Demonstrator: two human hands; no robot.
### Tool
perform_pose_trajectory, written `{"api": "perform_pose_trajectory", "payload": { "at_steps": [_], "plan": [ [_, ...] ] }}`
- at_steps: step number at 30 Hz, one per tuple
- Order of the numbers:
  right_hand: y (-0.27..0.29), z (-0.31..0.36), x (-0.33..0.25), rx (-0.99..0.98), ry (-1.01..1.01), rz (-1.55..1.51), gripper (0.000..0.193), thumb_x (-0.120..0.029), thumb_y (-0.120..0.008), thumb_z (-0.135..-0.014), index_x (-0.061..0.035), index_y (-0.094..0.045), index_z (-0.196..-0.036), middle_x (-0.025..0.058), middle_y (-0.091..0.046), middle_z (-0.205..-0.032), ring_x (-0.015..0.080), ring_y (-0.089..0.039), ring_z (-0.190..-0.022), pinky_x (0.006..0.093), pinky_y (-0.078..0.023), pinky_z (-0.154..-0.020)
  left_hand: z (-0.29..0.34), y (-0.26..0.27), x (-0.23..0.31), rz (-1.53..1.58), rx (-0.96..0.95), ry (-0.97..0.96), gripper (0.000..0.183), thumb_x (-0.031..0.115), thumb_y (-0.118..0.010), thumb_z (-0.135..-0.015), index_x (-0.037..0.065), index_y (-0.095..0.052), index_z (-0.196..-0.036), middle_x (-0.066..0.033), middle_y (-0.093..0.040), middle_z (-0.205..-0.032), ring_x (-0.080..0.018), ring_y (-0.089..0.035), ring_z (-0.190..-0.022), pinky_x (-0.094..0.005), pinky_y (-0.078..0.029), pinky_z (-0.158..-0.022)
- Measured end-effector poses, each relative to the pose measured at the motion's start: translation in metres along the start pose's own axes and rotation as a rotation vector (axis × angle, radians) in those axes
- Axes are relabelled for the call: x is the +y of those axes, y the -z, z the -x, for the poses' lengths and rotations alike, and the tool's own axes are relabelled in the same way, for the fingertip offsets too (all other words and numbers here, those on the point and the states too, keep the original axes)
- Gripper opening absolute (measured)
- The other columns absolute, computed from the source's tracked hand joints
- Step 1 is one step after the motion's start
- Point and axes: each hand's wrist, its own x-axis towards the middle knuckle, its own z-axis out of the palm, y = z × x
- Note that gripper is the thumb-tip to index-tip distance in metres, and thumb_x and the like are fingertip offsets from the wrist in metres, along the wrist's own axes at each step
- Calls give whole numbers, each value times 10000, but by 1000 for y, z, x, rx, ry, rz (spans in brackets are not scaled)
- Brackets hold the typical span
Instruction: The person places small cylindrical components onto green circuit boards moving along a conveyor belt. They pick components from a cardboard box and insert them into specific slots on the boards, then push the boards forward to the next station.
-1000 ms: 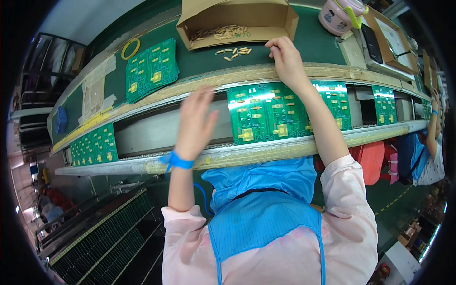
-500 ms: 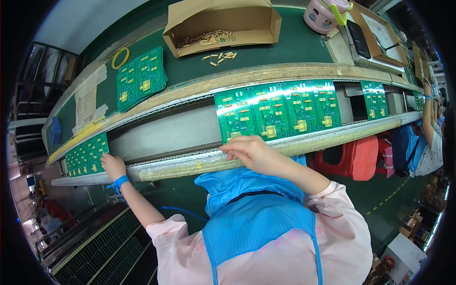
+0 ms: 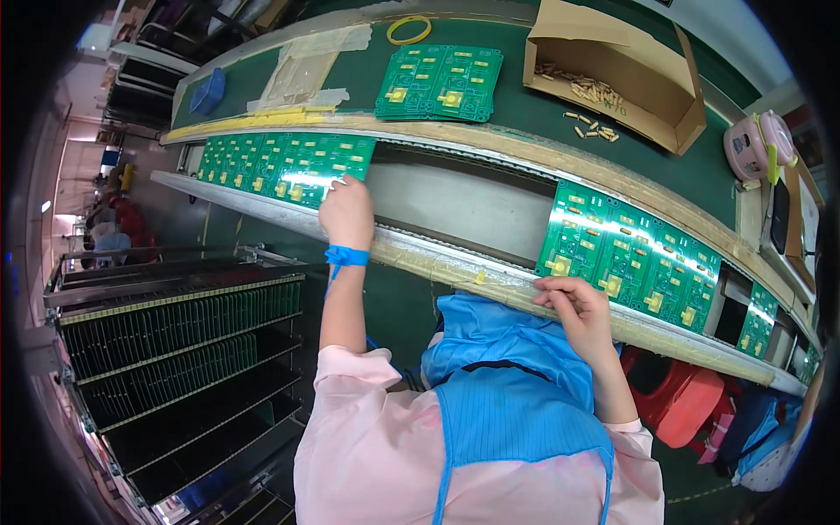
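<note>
left hand (image 3: pixel 347 213) moved to the board (image 3: pixel 319 159): curled fingers at its near-right corner, couldn't tell grip, long side followed the rail (image 3: pixel 420 255)

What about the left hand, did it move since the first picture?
Yes, it moved left. Measured against the stack of green boards, the left hand was right of the stack then, and now it's left of it.

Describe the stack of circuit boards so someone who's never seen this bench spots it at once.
Look at the green bench top beyond the two long rails. Between the open cardboard box on the right and the tape patch on the left, beside a yellow ring, sits the stack of circuit boards. Unlike the boards between the rails, it's piled outside them.
</note>
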Motion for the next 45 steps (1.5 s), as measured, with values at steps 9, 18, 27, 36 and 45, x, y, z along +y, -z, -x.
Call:
{"api": "perform_pose_trajectory", "payload": {
  "at_steps": [9, 18, 27, 36, 45],
  "plan": [
    [-2, 4, 2, 28, 5, -5, 174, 14, -535, -958, 20, -646, -1092, 120, -709, -1033, 182, -705, -871, 278, -563, -760, 41, 49, 72, 114, 36, -250, 267, 124, -614, -811, -16, -651, -1036, -181, -685, -867, -271, -704, -711, -351, -571, -571],
    [5, 6, -13, 153, 37, 61, 151, 2, -581, -927, 17, -681, -1039, 105, -716, -974, 173, -698, -854, 276, -551, -742, 102, 100, 151, 339, 205, -693, 365, 203, -623, -815, -31, -662, -1093, -290, -673, -1039, -379, -695, -896, -350, -581, -653],
    [47, 3, -20, 351, 169, 163, 162, 39, -613, -888, 34, -681, -1035, 102, -634, -950, 175, -666, -877, 251, -550, -702, 129, 115, 194, 483, 297, -888, 374, 233, -650, -824, -18, -668, -1101, -303, -656, -1082, -435, -681, -941, -395, -591, -706],
    [102, -32, -24, 408, 153, 346, 151, 30, -558, -920, 50, -672, -1017, 99, -634, -950, 165, -704, -801, 245, -561, -713, 42, 143, 199, 947, -291, -984, 225, 139, -603, -857, 45, -637, -1059, -163, -646, -1172, -375, -633, -1009, -421, -541, -841],
    [105, -42, -22, 299, 309, 996, 93, -57, -680, -818, -66, -732, -896, 58, -681, -862, 247, -605, -841, 353, -505, -760, -55, 80, 234, 793, 327, -777, 312, 149, -568, -914, 93, -643, -1212, -107, -567, -1355, -324, -518, -1235, -448, -440, -1003]
  ]
}}
